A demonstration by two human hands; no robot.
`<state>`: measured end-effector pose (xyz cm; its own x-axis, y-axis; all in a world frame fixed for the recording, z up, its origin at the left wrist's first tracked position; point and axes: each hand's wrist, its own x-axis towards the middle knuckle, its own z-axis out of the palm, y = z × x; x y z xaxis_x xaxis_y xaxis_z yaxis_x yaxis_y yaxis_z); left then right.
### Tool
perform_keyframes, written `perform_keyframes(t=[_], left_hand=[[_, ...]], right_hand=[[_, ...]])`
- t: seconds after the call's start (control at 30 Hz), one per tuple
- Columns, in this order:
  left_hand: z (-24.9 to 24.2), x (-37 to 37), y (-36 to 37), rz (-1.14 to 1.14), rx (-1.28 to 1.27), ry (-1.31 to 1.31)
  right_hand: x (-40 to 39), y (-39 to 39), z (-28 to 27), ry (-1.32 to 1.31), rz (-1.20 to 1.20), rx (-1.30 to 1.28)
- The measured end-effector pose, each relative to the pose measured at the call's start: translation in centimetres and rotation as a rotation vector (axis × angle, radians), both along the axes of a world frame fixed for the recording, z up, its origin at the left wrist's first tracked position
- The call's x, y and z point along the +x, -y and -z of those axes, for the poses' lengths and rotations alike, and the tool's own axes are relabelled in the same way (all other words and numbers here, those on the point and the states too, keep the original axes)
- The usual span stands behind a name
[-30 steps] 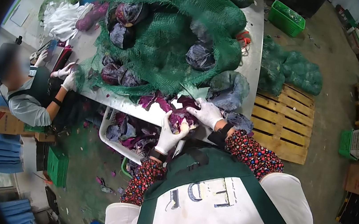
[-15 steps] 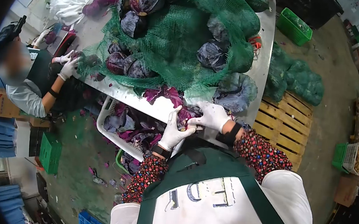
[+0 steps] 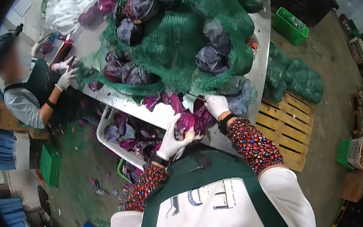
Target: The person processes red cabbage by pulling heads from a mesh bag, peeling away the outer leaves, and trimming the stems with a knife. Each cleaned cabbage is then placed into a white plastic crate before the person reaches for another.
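My left hand (image 3: pixel 171 141), in a white glove, is wrapped around a peeled red cabbage (image 3: pixel 187 125) at the table's near edge. My right hand (image 3: pixel 217 106), also gloved, is up and to the right of that head. Its fingers are closed at the far end of a purple cabbage leaf (image 3: pixel 205 112) that spreads out from the cabbage; the fingertips are partly hidden. Loose purple leaves (image 3: pixel 165 101) lie just beyond on the metal table (image 3: pixel 261 51). A large green mesh sack (image 3: pixel 178 31) lies open there, with several unpeeled cabbages (image 3: pixel 137 75) in it.
Below the table edge, a white crate (image 3: pixel 103 126) holds discarded leaves. A person (image 3: pixel 30 90) with gloved hands works at the left. Wooden pallet (image 3: pixel 285 126), filled green sacks (image 3: pixel 303 81) and a green crate (image 3: pixel 290 26) stand at the right. Leaf scraps litter the floor.
My right hand has moved up and away from the cabbage, drawing a leaf outward. More of the bright purple head shows in my left hand. The view has shifted slightly.
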<state>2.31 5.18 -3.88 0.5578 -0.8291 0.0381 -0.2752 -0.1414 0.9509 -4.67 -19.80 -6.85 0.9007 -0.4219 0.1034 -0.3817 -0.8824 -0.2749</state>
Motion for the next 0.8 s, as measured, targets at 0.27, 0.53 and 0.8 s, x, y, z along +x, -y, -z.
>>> perform_keyframes(t=[0.27,0.53,0.8], left_hand=[[1.4,0.1,-0.8,-0.258,0.025,-0.251],[-3.9,-1.0,2.2,-0.230,0.363,0.125],[-5.1,3.4,5.6,0.050,0.237,0.642]], right_hand=[[-3.5,-4.4,-6.8,0.042,0.205,0.143],[-5.0,-5.2,-6.9,0.010,0.128,0.806],[-5.1,-4.4,-7.1,-0.011,0.048,0.685]])
